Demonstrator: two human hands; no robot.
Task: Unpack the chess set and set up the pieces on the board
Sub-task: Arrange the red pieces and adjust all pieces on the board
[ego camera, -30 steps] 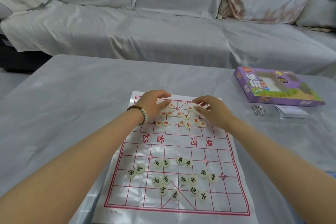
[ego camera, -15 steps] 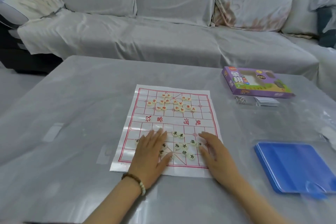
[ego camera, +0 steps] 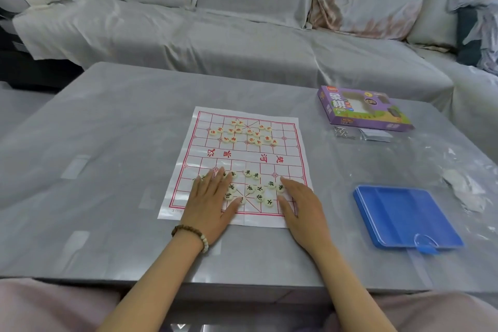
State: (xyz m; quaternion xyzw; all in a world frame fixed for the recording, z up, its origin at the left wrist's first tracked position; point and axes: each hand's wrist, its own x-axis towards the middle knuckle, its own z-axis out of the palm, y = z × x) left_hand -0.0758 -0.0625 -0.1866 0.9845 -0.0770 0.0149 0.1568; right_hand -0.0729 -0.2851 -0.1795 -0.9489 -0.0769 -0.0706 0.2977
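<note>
Xiangqi set, unpacked: red pieces [ego camera: 239,131] and black pieces [ego camera: 255,176] clustered unsorted on upper and lower paper board [ego camera: 242,164], placement pending; left hand [ego camera: 208,205] and right hand [ego camera: 301,207] flat, fingers [ego camera: 215,178] released.

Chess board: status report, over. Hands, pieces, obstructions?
Left hand flat on black pieces, right hand open beside them. Red pieces clustered board's far end, unarranged. No obstruction seen.

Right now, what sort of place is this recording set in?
Most likely a home living room: a cloth-covered sofa with cushions runs behind a low grey table where a paper chess board is laid out.
</note>
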